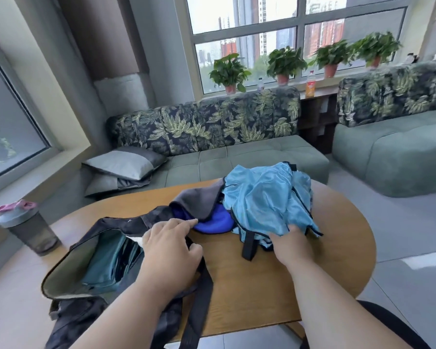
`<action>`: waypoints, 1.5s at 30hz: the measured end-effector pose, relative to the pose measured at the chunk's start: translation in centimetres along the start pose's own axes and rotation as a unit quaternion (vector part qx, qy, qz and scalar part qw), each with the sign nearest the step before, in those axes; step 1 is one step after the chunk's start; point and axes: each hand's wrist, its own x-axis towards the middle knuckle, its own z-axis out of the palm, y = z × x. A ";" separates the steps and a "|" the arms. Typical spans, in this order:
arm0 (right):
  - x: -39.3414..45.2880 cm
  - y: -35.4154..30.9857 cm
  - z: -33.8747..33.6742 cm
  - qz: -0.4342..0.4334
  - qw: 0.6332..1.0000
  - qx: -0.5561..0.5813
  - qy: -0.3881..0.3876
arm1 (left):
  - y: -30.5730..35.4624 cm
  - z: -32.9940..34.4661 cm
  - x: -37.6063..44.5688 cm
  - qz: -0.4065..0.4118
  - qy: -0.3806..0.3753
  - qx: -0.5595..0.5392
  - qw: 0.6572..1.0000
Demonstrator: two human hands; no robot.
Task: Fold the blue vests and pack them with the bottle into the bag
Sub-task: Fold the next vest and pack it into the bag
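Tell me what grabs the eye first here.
The heap of light blue vests at the table's far side, with the right hand gripping its near edge. Then the open black bag at the left, the left hand resting on its rim. A bottle stands off at far left.

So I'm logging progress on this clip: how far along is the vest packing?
Early. Done: the bag lies open on the table. In hand: the right hand grips the crumpled light blue vest, not yet folded; the left hand rests on the bag's rim. Left: folding that vest and the darker blue one under a grey cloth, then packing both with the bottle, standing beside the table.
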 end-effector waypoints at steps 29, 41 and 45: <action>-13.3 -7.3 -2.5 -0.193 0.898 0.313 -0.241 | 0.4 0.9 -5.7 0.083 0.000 -0.039 0.996; -16.9 -6.5 -4.1 -0.165 0.874 0.351 -0.292 | 2.1 -5.9 -6.3 -0.193 -0.059 -0.681 0.704; -18.1 -5.9 -4.2 -0.165 0.896 0.281 -0.301 | 0.9 -7.5 -5.8 -0.212 -0.027 -0.753 0.623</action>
